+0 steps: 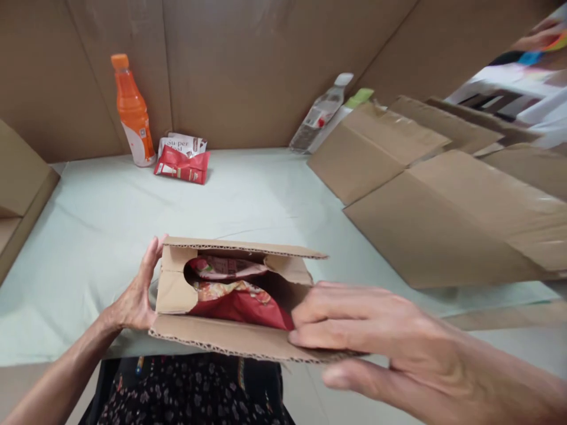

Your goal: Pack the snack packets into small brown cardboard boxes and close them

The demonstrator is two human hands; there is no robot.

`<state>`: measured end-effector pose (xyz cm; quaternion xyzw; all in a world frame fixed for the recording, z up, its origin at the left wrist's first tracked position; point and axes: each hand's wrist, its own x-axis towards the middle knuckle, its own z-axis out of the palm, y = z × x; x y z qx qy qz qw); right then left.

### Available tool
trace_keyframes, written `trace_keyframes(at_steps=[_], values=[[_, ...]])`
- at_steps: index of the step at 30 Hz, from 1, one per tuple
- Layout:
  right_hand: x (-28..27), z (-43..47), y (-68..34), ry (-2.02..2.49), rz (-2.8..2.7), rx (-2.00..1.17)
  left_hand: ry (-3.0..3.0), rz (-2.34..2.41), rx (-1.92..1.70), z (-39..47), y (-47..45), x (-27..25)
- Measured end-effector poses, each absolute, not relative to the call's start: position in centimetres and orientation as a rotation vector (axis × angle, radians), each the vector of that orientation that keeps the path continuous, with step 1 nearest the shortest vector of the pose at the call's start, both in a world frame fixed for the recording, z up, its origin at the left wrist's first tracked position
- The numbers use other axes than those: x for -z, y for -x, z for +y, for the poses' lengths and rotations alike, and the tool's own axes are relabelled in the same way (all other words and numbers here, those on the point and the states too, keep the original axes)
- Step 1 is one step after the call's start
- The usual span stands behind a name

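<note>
In front of me near the table's front edge is a small cardboard box point(230, 337), its top open with long flaps at the far and near sides. Inside lie red food packets point(241, 305) and a pinkish packet point(225, 267). My left hand point(135, 295) grips the box's left end, thumb at the near corner and fingers reaching behind. At the right end, my right hand point(376, 330) holds the near flap, fingers over its top and thumb below; this hand hides the box's right corner.
An orange bottle point(133, 115) stands at the back left beside red and white snack packets point(182, 162). A clear bottle point(321, 115) and a green-capped one point(359, 97) are at the back right, near large open cardboard boxes point(443, 224). Cardboard walls point(266, 71) enclose the back.
</note>
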<state>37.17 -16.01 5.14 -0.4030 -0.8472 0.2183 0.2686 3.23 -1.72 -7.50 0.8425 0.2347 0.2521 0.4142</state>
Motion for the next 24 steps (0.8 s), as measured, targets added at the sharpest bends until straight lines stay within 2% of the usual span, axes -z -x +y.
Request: trace_keyframes(at_steps=[3, 8, 12, 16, 20, 24], values=[[-5.3, -15.1, -37.3, 1.127, -2.240, -0.763, -2.081, 0.571, -0.593, -1.6, -3.3, 7.7], [-6.5, -12.2, -36.4, 1.232, -2.253, -0.658, -2.043, 0.581, -0.575, -1.5, -3.7, 8.0], [-7.5, -9.9, -35.3, 1.209, -2.357, -0.838, -2.026, 0.612, -0.557, -1.7, -3.4, 8.7], [-6.2, -8.4, -34.7, 1.279, -2.517, -0.564, -2.056, 0.583, -0.591, -1.8, -3.1, 9.3], [-3.9, -7.9, -33.5, 1.398, -2.810, -0.431, -2.076, 0.566, -0.610, -1.7, -3.1, 9.5], [-4.1, -8.2, -32.2, 1.366, -2.754, -0.268, -2.089, 0.563, -0.620, -1.8, -3.4, 9.7]])
